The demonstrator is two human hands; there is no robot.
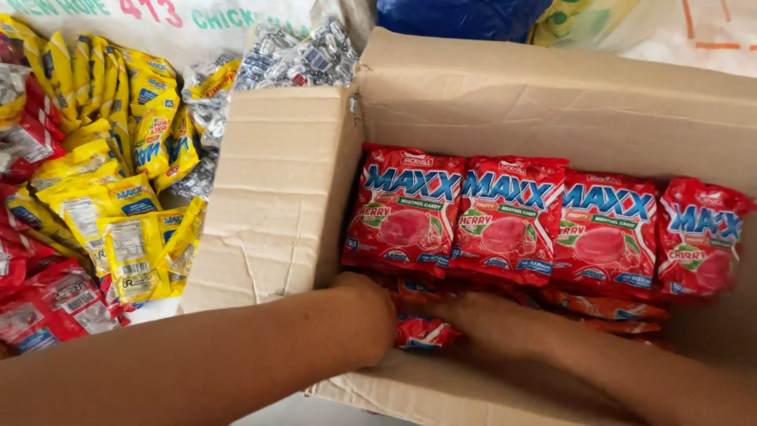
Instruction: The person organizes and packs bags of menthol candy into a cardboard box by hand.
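Both hands, left hand (371, 315) and right hand (497, 323), dig under red candy bags (505, 221) in the cardboard box (276, 197); grip hidden, can't tell. Upright row could topple near side.

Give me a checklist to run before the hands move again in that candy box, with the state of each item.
1. Left hand inside the box: ok, it reaches down past the near wall.
2. Right hand on the lower red bags: ok, it lies flat on them.
3. Grip on the loose red bag between the hands: cannot tell, the fingers are hidden.
4. Row of four red bags upright against the far wall: ok, side by side, none toppled.
5. Left flap folded out of the way: ok, it lies open outward.
6. Yellow bags outside the box: ok, piled left of the flap, apart from both hands.
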